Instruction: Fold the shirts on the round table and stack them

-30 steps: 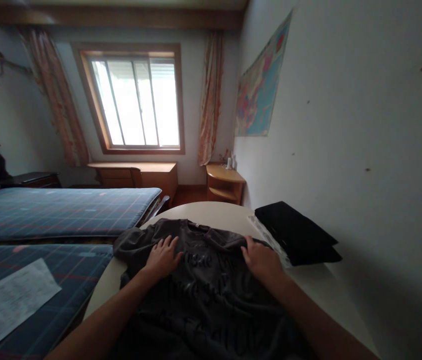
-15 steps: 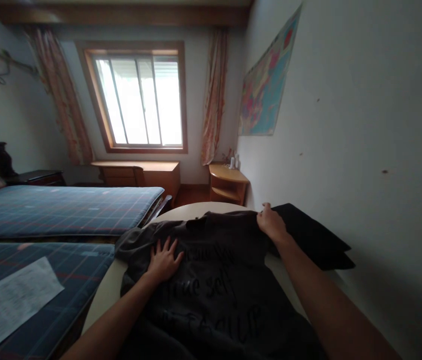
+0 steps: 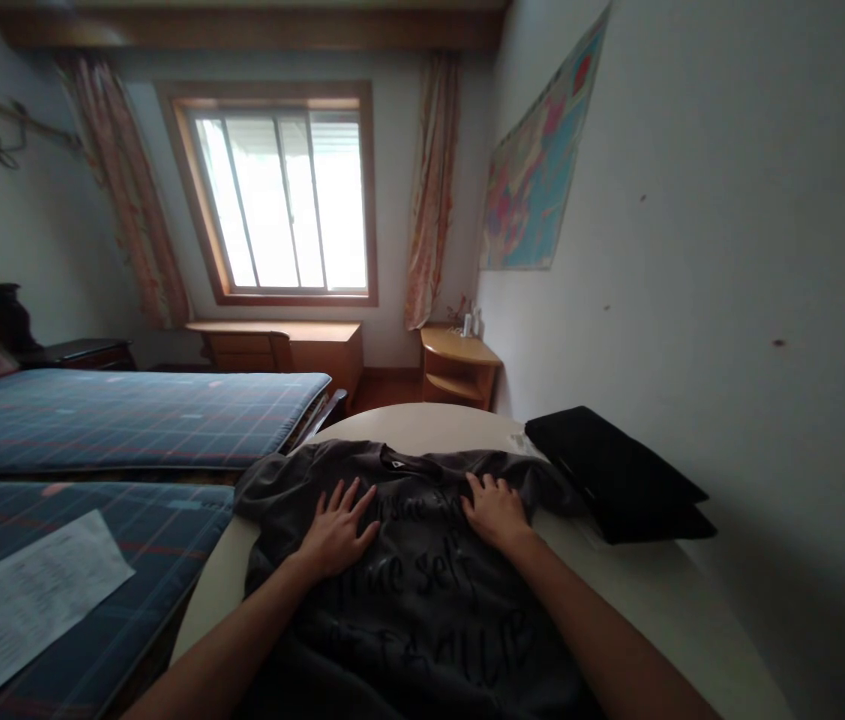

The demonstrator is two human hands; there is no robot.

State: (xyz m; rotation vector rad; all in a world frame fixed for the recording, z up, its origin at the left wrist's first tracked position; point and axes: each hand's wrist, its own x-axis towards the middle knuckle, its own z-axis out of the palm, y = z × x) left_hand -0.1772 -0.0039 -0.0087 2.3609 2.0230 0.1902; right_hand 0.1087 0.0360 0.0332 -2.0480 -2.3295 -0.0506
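Note:
A dark grey T-shirt with black lettering lies spread over a round, pale table, its neckline at the far side. On the shirt's left chest area rests my left hand, palm down with fingers spread. My right hand lies flat on the right chest area, fingers apart. Neither hand grips the cloth. The right sleeve reaches toward a black laptop-like folded object at the table's right edge. The shirt's lower end runs out of view at the bottom.
Two beds with blue plaid mattresses stand at the left, with a written sheet of paper on the nearer one. A wooden corner shelf and a desk stand beyond the table. The white wall borders the right side.
My right hand has let go of the shirt's right shoulder and moved left and nearer, down flat onto the chest. The shoulder now lies lower on the table. My left hand stays about where it was.

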